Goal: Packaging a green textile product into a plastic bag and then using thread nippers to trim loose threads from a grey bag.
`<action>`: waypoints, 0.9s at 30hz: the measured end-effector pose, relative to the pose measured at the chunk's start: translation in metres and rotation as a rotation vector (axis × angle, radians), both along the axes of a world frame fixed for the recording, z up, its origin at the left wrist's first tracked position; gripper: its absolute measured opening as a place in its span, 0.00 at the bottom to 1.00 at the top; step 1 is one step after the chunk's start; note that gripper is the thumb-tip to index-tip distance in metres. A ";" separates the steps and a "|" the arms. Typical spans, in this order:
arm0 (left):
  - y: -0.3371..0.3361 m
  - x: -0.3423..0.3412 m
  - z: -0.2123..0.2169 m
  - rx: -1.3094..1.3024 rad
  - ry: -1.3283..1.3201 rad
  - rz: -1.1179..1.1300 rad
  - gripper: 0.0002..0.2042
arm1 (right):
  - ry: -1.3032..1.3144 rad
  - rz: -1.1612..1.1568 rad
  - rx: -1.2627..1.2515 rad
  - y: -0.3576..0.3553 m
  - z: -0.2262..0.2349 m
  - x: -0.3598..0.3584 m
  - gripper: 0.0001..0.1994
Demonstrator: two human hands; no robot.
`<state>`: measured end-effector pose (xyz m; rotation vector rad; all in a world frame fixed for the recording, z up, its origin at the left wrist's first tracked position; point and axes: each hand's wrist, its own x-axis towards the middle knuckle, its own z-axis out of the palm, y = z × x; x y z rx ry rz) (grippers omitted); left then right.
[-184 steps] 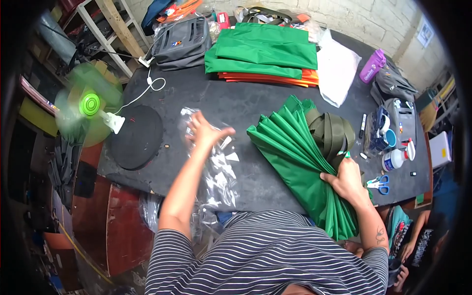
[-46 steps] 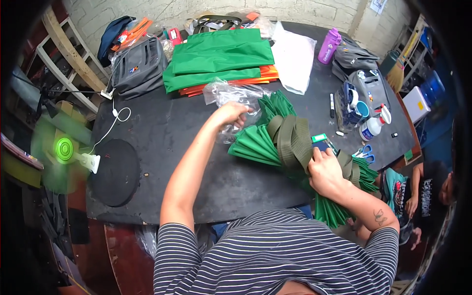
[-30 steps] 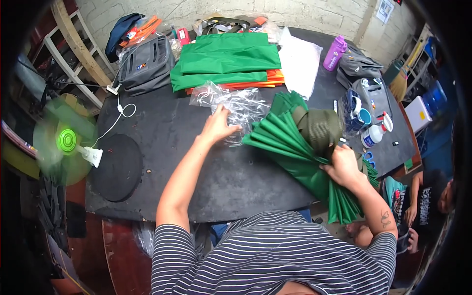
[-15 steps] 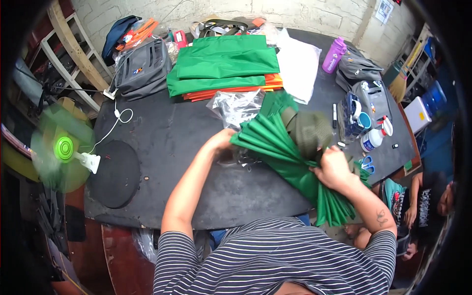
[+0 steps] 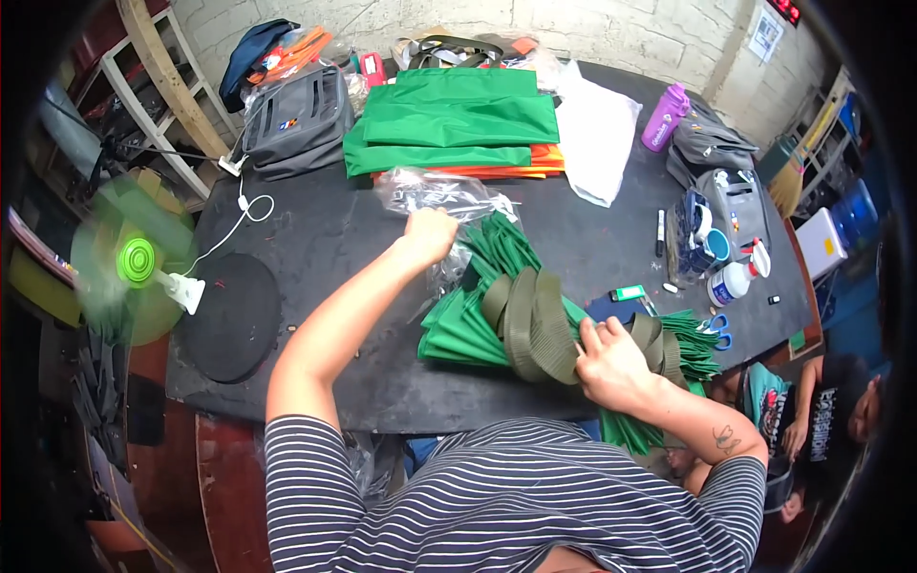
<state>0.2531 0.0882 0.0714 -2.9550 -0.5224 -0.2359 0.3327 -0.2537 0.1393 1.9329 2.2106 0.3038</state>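
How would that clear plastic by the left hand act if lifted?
The clear plastic would probably flop, given its crumpled folds. It looks thin and see-through, so likely light. Its glossy sheen suggests it may slip.

This looks like a small workshop dealing in cloth bags. Folded green cloth [image 5: 463, 119] lies on orange cloth [image 5: 546, 173] near the far edge of the black tabletop [image 5: 320, 244], with a grey bag [image 5: 298, 119] at its far left corner and more grey bags [image 5: 712, 143] along its right edge. A green bundle [image 5: 463, 329] with olive straps [image 5: 537, 329] lies toward the near edge, scissors [image 5: 723, 331] by the near right corner. Bare block wall [image 5: 602, 33], rough shelving [image 5: 162, 81] and a broom [image 5: 788, 188] fit a workroom.
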 end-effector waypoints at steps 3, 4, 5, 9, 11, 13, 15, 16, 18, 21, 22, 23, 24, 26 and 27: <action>-0.008 0.011 0.032 -0.048 0.095 -0.080 0.22 | -0.031 0.049 0.026 -0.002 -0.003 0.001 0.33; -0.008 0.010 0.039 -0.105 -0.021 -0.131 0.29 | 0.000 0.043 0.011 -0.001 -0.001 0.001 0.34; -0.016 0.010 0.062 -0.147 0.122 -0.101 0.37 | 0.033 0.034 -0.007 -0.001 0.000 0.003 0.34; -0.034 0.005 0.084 -0.192 -0.140 -0.317 0.20 | 0.056 0.033 -0.058 0.000 0.001 0.006 0.35; -0.051 -0.001 0.102 -0.233 -0.149 -0.367 0.05 | 0.044 0.043 -0.049 0.002 0.002 0.007 0.35; -0.068 -0.005 0.106 0.041 0.047 -0.251 0.05 | 0.051 0.040 -0.051 0.002 0.003 0.008 0.35; -0.078 -0.014 0.111 0.114 0.124 -0.243 0.09 | 0.087 0.016 -0.047 0.005 0.008 0.011 0.29; -0.080 -0.020 0.111 -0.033 -0.009 -0.308 0.12 | 0.101 0.018 -0.046 0.005 0.007 0.015 0.25; -0.084 -0.031 0.115 -0.272 -0.205 -0.476 0.24 | 0.133 0.014 -0.003 0.006 0.005 0.024 0.14; -0.113 -0.063 0.126 -0.673 -0.351 -0.618 0.27 | 0.187 -0.042 -0.064 0.011 0.010 0.032 0.14; -0.127 -0.081 0.135 -0.846 -0.354 -0.591 0.29 | 0.188 -0.043 -0.062 0.012 0.011 0.036 0.14; -0.132 -0.096 0.142 -0.987 -0.205 -0.527 0.29 | 0.200 -0.057 -0.076 0.011 0.011 0.039 0.13; -0.137 -0.107 0.136 -0.912 -0.381 -0.591 0.30 | 0.216 -0.056 -0.089 0.012 0.012 0.038 0.13; -0.127 -0.122 0.119 -0.620 -0.618 -0.519 0.33 | 0.216 -0.056 -0.090 0.013 0.014 0.038 0.13; -0.114 -0.128 0.099 -0.515 -0.740 -0.363 0.35 | 0.224 -0.066 -0.088 0.012 0.014 0.039 0.13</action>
